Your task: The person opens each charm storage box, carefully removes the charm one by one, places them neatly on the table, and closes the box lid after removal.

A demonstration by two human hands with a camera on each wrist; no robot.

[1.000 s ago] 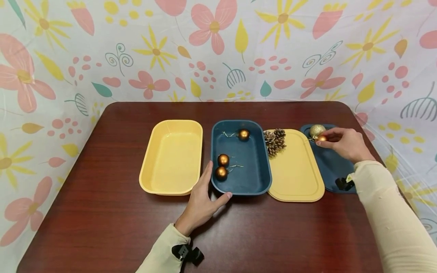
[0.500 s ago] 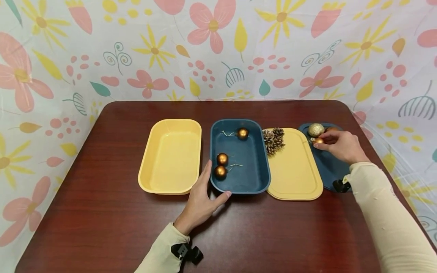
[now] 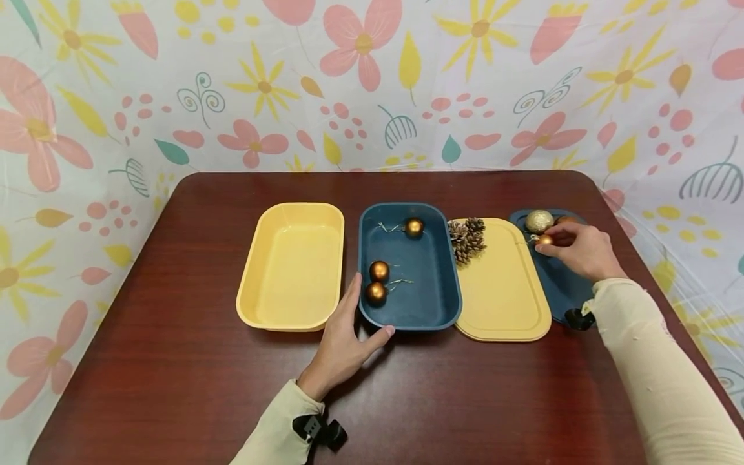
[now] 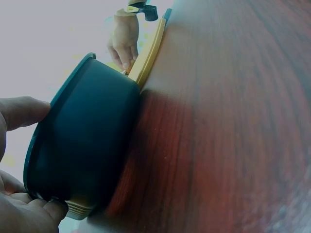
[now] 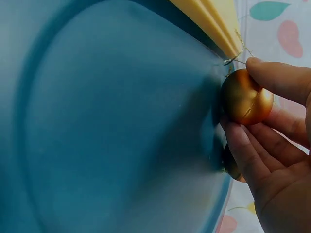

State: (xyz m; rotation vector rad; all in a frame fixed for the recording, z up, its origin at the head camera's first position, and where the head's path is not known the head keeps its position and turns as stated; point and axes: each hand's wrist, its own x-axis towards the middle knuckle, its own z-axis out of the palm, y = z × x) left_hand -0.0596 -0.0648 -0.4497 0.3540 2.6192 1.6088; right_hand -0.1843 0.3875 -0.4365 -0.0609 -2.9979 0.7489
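My right hand (image 3: 587,252) pinches a bronze Christmas ball (image 5: 243,99) between thumb and fingers, its wire loop at the thumb tip. It is low over the back of the blue lid (image 3: 560,284). Behind it are a glittery gold ball (image 3: 538,221) and another bronze ball (image 3: 565,220), partly covered by the fingers. My left hand (image 3: 337,352) holds the near-left corner of the blue container (image 3: 455,284), thumb on the front rim and fingers along the left side. Three bronze balls lie inside: one at the back (image 3: 414,227), two near the left wall (image 3: 378,284).
A yellow container (image 3: 290,271) stands left of the blue one. To the right lies a yellow lid (image 3: 504,297) with pine cones (image 3: 467,241) at its back left, beside the blue lid. A floral cloth (image 3: 372,84) hangs behind the brown table (image 3: 157,336).
The right hand has come slightly down and left with the pinched ball, moving away from the gold ball. Another bronze ball has come into view behind it. The left hand keeps its place.
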